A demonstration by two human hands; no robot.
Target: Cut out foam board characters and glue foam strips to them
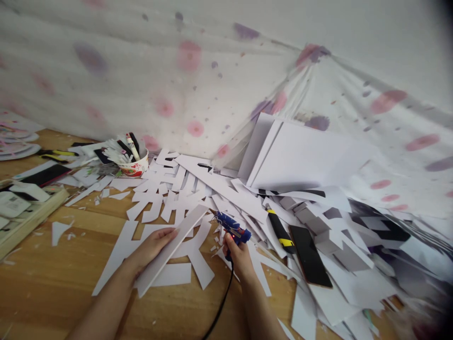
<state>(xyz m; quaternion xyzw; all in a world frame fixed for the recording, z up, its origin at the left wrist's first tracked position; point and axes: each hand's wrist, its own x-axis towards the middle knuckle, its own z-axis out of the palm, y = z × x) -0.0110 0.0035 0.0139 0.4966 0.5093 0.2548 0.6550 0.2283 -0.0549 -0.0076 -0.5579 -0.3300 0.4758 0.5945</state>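
Observation:
My left hand [155, 248] is closed on a long white foam board strip [177, 243], which slants up from lower left to upper right above the tabletop. In my right hand [240, 257] is a blue hot glue gun [231, 226] with a small red light lit. Its nozzle points left, close to the upper end of the strip; whether the two touch I cannot tell. A black cord [222, 302] runs down from the gun's handle. Beneath the strip lie several white cut-out board pieces [201, 255], some shaped like strokes of characters.
A yellow-and-black utility knife [279, 231] and a dark phone [310, 255] lie right of the glue gun. White sheets [293, 156] lean against the patterned curtain [191, 94]. A tub [136, 165] of pens stands back left, near a wooden tray [35, 219]. Scraps cover the right side.

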